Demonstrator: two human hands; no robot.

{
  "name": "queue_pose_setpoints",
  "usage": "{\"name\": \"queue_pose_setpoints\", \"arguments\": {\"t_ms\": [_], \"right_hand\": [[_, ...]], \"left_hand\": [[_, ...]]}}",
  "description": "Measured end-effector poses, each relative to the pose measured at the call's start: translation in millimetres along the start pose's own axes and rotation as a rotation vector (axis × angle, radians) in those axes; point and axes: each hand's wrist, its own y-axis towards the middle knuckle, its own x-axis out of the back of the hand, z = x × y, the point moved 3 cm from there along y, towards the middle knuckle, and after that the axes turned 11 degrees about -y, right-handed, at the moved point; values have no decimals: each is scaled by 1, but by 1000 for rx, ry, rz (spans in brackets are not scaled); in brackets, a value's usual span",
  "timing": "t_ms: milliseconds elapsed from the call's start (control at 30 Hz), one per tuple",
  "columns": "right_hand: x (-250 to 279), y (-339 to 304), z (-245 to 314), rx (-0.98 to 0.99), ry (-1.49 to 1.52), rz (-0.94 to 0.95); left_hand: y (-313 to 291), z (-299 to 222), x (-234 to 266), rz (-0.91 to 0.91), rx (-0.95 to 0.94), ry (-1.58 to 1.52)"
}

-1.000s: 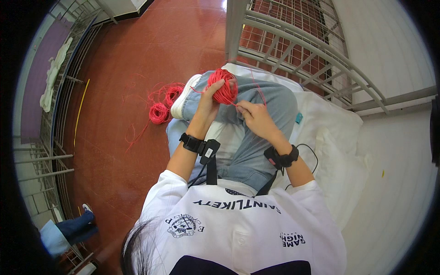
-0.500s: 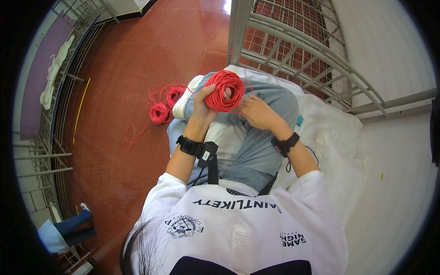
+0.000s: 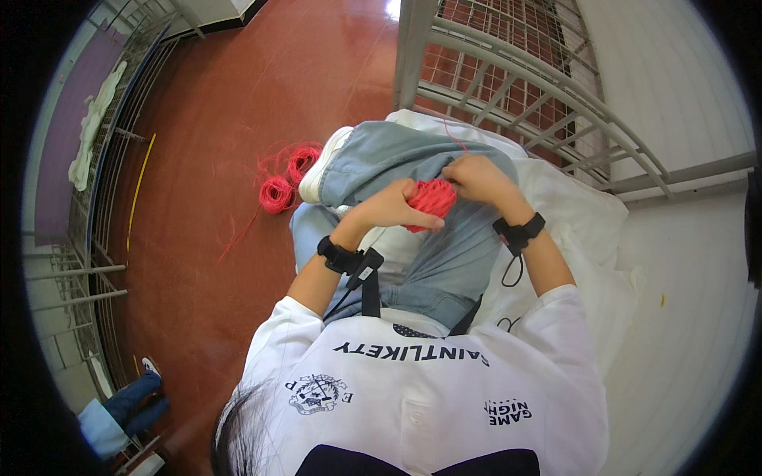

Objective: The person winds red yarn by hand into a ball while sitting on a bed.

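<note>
Above my lap, my left hand (image 3: 390, 208) is closed round a coil of red cord (image 3: 432, 201), thumb along its near side and fingers behind. The coil is turned nearly edge-on, so its centre hole is hidden. Just right of the coil, my right hand (image 3: 479, 179) is closed with its fingertips pinched by the coil's upper right edge. A thin red strand (image 3: 456, 136) runs up and away from those fingers across my jeans.
Two more red cord bundles (image 3: 276, 195) lie on the floor beside my white shoe (image 3: 321, 170), with loose strands around them. A metal bed rail (image 3: 548, 71) rises at the right, over white bedding (image 3: 567, 210). Another person's legs (image 3: 135, 401) show at lower left.
My left hand has brought the coil down and right, turning it from face-on to nearly edge-on. My right hand has moved up and right, staying close to the coil.
</note>
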Motion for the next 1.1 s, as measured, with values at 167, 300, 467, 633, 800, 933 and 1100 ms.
{"name": "queue_pose_setpoints", "arguments": {"t_ms": [167, 300, 467, 633, 800, 933, 1100], "right_hand": [[3, 0, 1, -99, -34, 76], [14, 1, 7, -238, -116, 6], [27, 6, 6, -209, -111, -128], [43, 22, 11, -28, -74, -41], [6, 43, 7, 190, -138, -124], [-15, 64, 19, 227, -126, 62], [4, 71, 29, -7, 88, 195]], "left_hand": [[7, 15, -17, -9, -18, -50], [8, 8, -15, -166, -263, 303], [-5, -10, -12, -20, -408, 512], [-44, -30, 14, 89, -210, 541], [-47, -19, 30, -28, -87, 613], [-40, 25, 48, -168, -274, 723], [-35, 27, 69, -477, 31, 802]]}}
